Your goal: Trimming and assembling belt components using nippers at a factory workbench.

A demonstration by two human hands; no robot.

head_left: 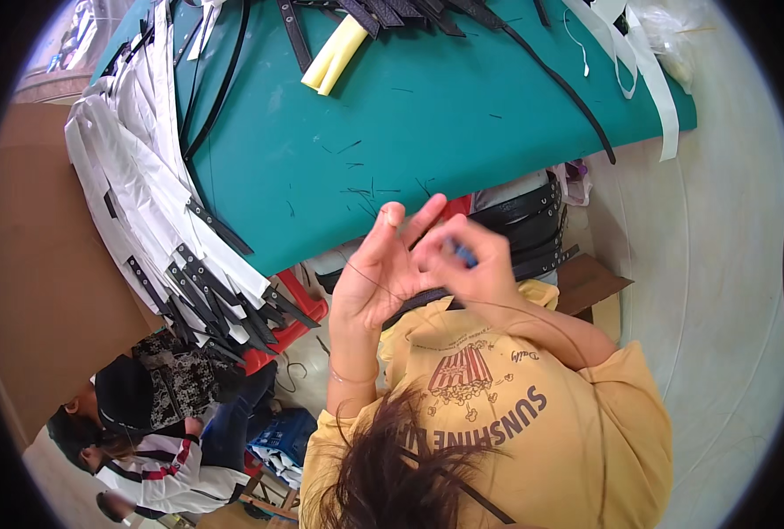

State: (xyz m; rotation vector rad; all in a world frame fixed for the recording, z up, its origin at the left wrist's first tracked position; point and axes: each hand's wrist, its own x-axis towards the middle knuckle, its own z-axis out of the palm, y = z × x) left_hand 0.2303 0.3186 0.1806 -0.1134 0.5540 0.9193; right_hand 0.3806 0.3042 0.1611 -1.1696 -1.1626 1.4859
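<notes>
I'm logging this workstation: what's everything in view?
table: one, green, upper middle
straps: many, black, far table edge
folded piece: one, yellow, beside straps
thread snippets: several, dark, on table
strips: several, white, table's right end
plastic bag: one, clear, top right
bundle: one, white, black eyelet tabs, left table edge
belts: several, black, below table
red object: count unclear, red, below table
panel: one, brown, far left
cardboard: one piece, brown, right of belts
crate: one, blue, lower left
co-workers: two, dark and white clothing, lower left
small object: one, blue, blurred, in right hand
T-shirt: one, yellow, lower middle
hair: dark, bottom middle
left hand: one, bare, centre, palm showing
right hand: one, bare, centre
</notes>
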